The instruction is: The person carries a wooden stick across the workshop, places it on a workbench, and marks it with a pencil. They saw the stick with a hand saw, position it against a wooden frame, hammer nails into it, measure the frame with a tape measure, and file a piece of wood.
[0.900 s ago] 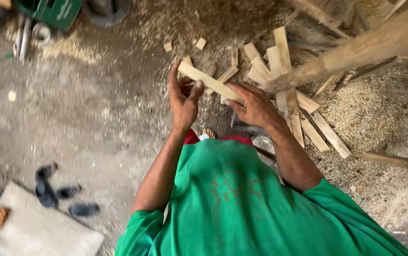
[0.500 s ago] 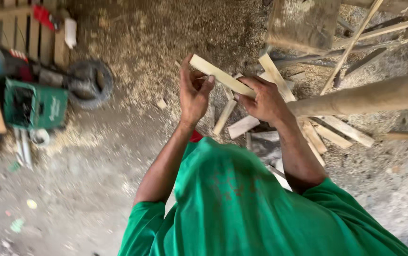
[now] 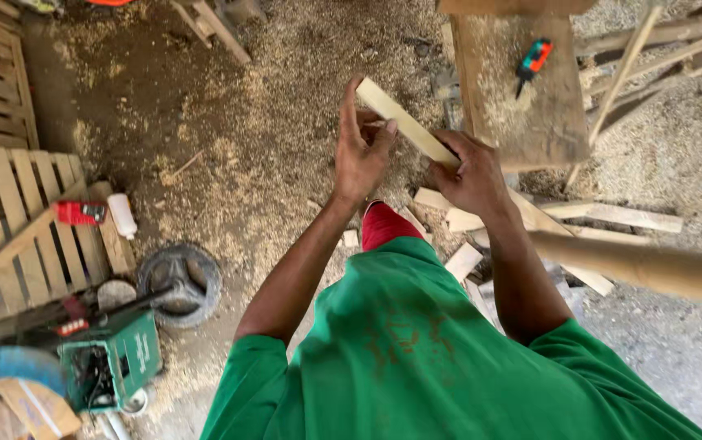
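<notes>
**Short wooden slat held in both hands over a sawdust floor**

Item: pale wooden slat (image 3: 406,122), short and flat, tilted, raised in front of the person's chest. Left hand (image 3: 361,151) upright at its upper end, thumb and fingertips pressed to the wood. Right hand (image 3: 469,173) closed around its lower end, knuckles up.

Surface: packed earth floor (image 3: 286,106) covered in sawdust and shavings, thickest beyond the hands.

Beyond the right hand: rough wooden bench (image 3: 522,98) dusted with sawdust, bearing a small red and teal tool (image 3: 534,59).

Below and right of the right hand: loose offcut slats (image 3: 612,216) scattered on the ground; a thick round pole (image 3: 653,265) crossing in from the right edge.

Left of the left hand, well apart: wooden pallets (image 3: 17,204) with a red object (image 3: 79,213) and a white bottle (image 3: 123,216) lying on them; a small dark wheel (image 3: 178,281); a green power machine (image 3: 110,358) nearest the viewer.
</notes>
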